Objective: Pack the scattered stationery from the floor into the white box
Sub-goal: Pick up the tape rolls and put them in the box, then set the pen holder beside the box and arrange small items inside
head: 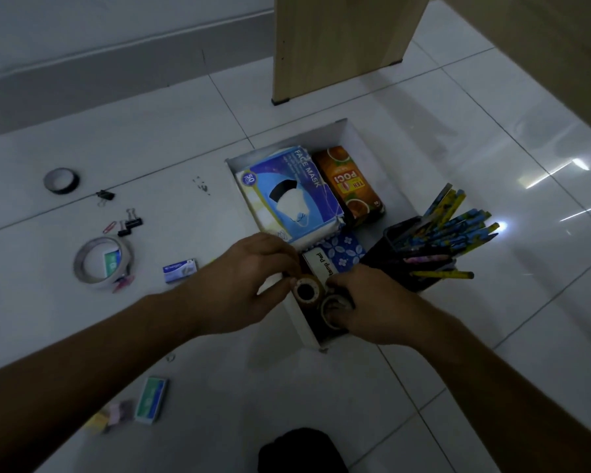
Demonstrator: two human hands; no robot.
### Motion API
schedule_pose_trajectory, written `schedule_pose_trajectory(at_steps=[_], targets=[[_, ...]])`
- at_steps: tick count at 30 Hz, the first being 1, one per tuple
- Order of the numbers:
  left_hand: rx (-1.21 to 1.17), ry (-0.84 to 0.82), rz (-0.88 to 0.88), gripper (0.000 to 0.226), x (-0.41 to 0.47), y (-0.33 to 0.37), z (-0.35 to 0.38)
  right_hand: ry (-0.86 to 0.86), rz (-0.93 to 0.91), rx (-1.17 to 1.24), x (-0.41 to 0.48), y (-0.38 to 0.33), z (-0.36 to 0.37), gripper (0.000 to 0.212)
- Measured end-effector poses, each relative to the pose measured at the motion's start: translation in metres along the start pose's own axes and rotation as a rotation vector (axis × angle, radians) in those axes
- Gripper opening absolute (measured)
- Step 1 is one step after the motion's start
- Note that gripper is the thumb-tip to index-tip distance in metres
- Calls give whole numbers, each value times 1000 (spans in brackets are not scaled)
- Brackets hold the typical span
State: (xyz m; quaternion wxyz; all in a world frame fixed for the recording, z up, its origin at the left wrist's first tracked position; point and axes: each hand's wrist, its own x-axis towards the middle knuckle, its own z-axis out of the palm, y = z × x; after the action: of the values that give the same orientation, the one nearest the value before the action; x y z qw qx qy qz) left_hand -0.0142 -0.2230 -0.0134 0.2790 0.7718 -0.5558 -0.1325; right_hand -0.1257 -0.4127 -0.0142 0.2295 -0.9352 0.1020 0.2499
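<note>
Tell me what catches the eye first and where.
Both hands meet over the near end of the white box: the left hand pinches a brown tape roll, the right hand grips a second roll. Behind them lie a blue face mask pack and an orange tea box; a pencil cup bristles at the box's right.

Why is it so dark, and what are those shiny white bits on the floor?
Head view: the room is dim; the white streaks are light glaring off the glossy floor tiles; the pink and yellow pads at lower left are blurred; the wide lens bends the tile lines.
</note>
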Motion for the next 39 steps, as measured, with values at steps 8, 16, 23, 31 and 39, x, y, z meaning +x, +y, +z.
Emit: schedule_pose_trajectory(at_steps=[8,16,23,31,39], targets=[[-111,291,-296,28,-33,-14,-11,376,-177,55,-4,-56,-34,27],[-78,311,-669,30,-91,-54,-20,256,-391,169,42,-130,-10,20],[-75,314,-977,31,-148,-92,-25,79,-383,-25,105,-174,40,27],[60,394,-1282,34,-143,-139,-22,-59,-433,-518,173,-201,79,42],[86,326,-1437,43,-125,-178,-6,-93,-512,-566,176,-184,96,24]])
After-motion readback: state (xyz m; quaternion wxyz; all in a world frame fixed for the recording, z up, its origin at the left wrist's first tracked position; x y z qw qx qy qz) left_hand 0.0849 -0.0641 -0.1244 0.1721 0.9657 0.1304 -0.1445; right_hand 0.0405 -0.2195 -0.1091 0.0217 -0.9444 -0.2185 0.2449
